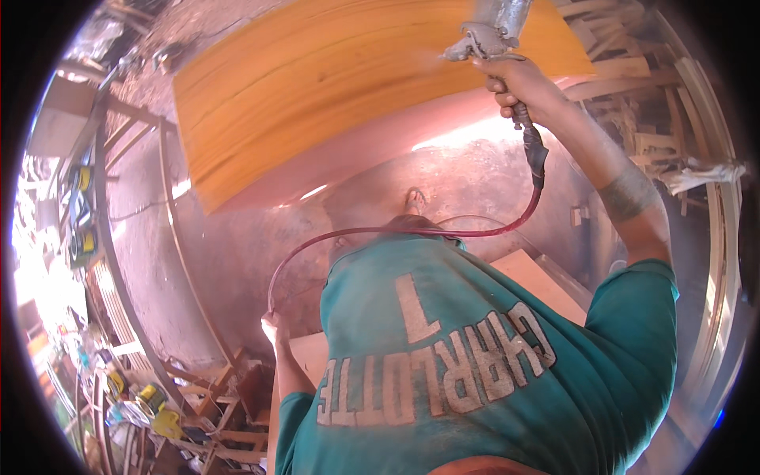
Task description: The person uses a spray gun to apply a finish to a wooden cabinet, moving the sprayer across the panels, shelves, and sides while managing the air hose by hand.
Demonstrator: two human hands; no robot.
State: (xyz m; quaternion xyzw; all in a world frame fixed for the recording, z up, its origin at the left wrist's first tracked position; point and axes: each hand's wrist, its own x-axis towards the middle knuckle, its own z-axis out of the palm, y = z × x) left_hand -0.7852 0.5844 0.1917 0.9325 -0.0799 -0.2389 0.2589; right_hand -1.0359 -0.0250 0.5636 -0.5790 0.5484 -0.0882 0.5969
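Note:
My right hand [518,85] is wrapped round the handle of a metal spray gun [484,41], held up at the right end of a large orange-brown wooden panel [356,87]. The gun's nozzle points left across the panel, and its silver cup reaches past the top of the view. From the bottom of the handle, where dark tape is wound, a red hose [380,230] loops down and left in front of my body. Low on the left, my left hand [273,326] is closed on that hose. Wood grain streaks run along the panel's surface.
Wooden frames and slats [226,431] stand at lower left, near several cans [150,396] and containers. More timber offcuts [633,47] are piled at upper right. A pale board [542,281] lies beside me on the concrete floor [229,245]. A foot shows below the panel.

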